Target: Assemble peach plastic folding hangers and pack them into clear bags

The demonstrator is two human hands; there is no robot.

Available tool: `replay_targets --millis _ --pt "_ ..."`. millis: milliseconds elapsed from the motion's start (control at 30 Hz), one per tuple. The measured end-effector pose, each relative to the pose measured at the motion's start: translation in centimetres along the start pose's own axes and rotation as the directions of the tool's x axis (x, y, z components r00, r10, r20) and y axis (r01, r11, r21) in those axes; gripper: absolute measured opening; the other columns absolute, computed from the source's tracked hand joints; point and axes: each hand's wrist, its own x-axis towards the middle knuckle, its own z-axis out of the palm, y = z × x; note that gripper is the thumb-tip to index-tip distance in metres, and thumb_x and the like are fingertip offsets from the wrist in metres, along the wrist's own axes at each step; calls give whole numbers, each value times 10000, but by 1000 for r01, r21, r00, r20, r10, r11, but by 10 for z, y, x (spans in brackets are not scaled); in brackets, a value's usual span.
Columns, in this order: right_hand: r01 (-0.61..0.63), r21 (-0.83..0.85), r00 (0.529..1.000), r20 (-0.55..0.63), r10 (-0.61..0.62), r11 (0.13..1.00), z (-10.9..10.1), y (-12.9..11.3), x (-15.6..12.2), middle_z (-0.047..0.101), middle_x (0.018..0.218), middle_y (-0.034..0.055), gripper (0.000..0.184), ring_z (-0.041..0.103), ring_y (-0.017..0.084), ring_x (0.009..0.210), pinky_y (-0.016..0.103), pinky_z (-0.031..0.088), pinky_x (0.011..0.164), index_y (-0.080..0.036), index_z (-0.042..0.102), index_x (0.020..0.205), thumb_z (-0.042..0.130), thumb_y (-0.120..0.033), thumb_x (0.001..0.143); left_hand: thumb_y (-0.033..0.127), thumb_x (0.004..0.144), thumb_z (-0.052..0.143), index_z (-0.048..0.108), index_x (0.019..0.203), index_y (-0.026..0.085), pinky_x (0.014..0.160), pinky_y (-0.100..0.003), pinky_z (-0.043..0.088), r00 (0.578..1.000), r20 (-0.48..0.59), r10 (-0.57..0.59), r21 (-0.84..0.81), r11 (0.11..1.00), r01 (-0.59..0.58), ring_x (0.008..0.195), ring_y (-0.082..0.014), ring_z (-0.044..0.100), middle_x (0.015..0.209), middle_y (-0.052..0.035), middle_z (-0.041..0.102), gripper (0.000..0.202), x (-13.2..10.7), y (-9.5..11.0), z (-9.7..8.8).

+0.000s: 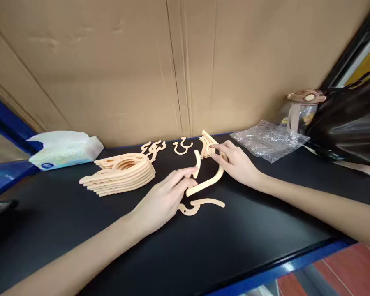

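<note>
My left hand [165, 199] is closed, with thumb and fingers pinching a short curved hanger arm [197, 161] in cream plastic. My right hand [234, 162] grips the bend of a larger curved hanger frame [208, 183]; one end of that frame reaches close to my left fingertips. Whether the two parts touch, I cannot tell. On the table just below lie a hanger hook piece [189, 211], partly hidden by my left hand, and another short hanger arm [209, 201]. Behind my right fingers sits a group of short arms [204, 147].
At left is a stack of hanger frames [120, 181], with loose hooks [154, 148] behind it and more hooks [182, 149] further right. A tissue pack [66, 150] stands back left. Clear plastic film [268, 139], a bottle [304, 111] and a dark bag [354, 127] occupy the right.
</note>
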Motion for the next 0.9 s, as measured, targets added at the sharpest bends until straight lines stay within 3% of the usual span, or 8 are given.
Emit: replay_targets --millis 233,333,567,900 --pt "36 -42 998 44 -34 998 1 -5 -3 510 864 22 338 537 191 794 380 418 812 -230 576 1245 465 -306 935 214 904 518 563 882 172 762 -249 508 1000 -22 10 -68 998 -12 874 -137 619 1130 -73 589 66 4 8 -6" --pt "50 -56 997 57 -46 997 1 -6 -4 523 871 24 328 545 195 814 385 414 818 -232 574 1240 469 -306 938 294 873 601 558 861 181 702 -236 516 999 2 -44 -82 996 44 785 -117 617 1144 -64 589 122 3 6 -3" --pt "139 -81 988 77 -133 987 1 -6 -5 566 972 44 296 554 214 927 393 394 863 -217 543 1220 499 -283 935 212 888 545 519 825 191 591 -202 478 993 22 -116 -67 991 118 703 -76 590 1238 -30 568 71 1 3 0" --pt "236 23 967 93 -237 972 0 -8 -4 599 1023 42 156 538 205 956 372 400 862 -218 551 1076 510 -277 938 108 851 520 470 972 221 637 -186 474 998 25 -59 -132 989 62 758 -82 617 1099 -10 634 173 1 1 2"
